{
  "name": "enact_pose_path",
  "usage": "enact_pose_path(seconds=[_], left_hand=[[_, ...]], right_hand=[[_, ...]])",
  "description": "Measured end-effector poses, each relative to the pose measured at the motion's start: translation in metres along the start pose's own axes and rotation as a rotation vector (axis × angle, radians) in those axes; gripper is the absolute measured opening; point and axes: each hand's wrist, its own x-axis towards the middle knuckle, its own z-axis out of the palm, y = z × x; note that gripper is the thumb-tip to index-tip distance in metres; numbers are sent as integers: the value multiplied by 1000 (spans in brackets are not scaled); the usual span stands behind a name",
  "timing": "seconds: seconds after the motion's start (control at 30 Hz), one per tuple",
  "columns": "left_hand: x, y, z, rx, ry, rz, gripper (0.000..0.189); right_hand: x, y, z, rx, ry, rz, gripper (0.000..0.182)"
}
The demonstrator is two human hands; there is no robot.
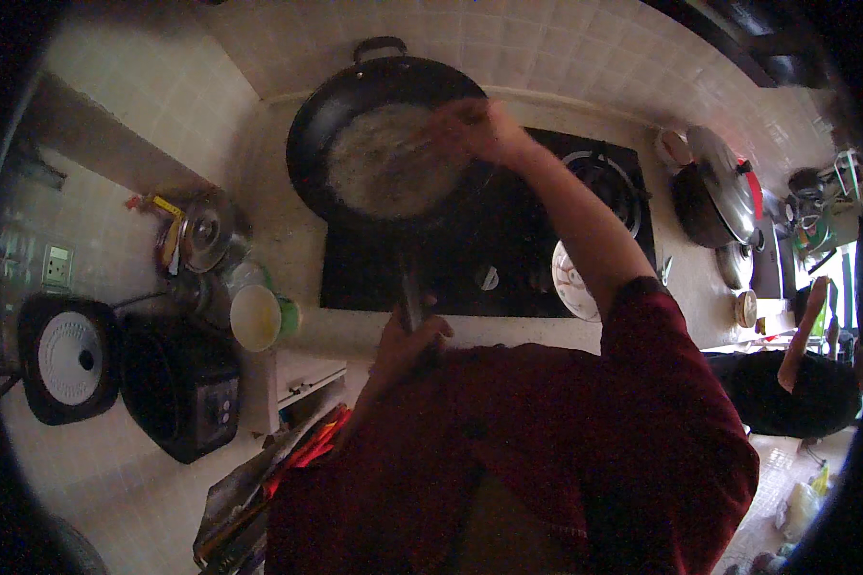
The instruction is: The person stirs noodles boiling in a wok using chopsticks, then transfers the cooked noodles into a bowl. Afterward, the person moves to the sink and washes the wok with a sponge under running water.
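Note:
A large black wok (306,162) sits over the left side of a black gas hob (359,280). Pale, bubbling-looking contents (388,169) cover its bottom. Around the wok's long handle (411,291), at the hob's front edge, my left hand (413,334) is closed. My right hand (478,129) is over the wok's right rim, its fingers blurred above the contents; whether it holds something cannot be made out. Partly under my right forearm, a patterned plate (574,284) lies at the hob's front right.
A second burner (604,190) is right of the wok. Farther right stand a lidded pot (712,194) and smaller lidded vessels. At the left are a pale bowl (255,318), pot lids (207,233) and a black rice cooker (180,388). Another person (791,392) is at the far right.

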Motion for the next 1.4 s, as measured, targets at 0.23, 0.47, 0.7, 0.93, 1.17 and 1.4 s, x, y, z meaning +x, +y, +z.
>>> enact_pose_path(seconds=[0.23, 0.47, 0.7, 0.93, 1.17, 1.4], left_hand=[[0, 2, 4, 27, 1, -36, 45], [-7, 1, 4, -162, -45, -16, 44], [-5, 3, 4, -89, -16, -5, 43], [4, -11, 1, -32, -34, 58, 40], [-2, -2, 3, -32, 21, -13, 39], [-4, -4, 2, -109, -33, 24, 40]], right_hand=[[-29, 9, -18, -703, -2, -58, 19], [-54, -48, 0, -438, 104, 5, 17], [-38, -20, 30, -622, -158, -527, 22], [-38, -2, 52, -1047, -230, -209, 11], [-66, -74, 99, -803, -164, -400, 22], [-46, -20, 78, -711, -73, -348, 16]])
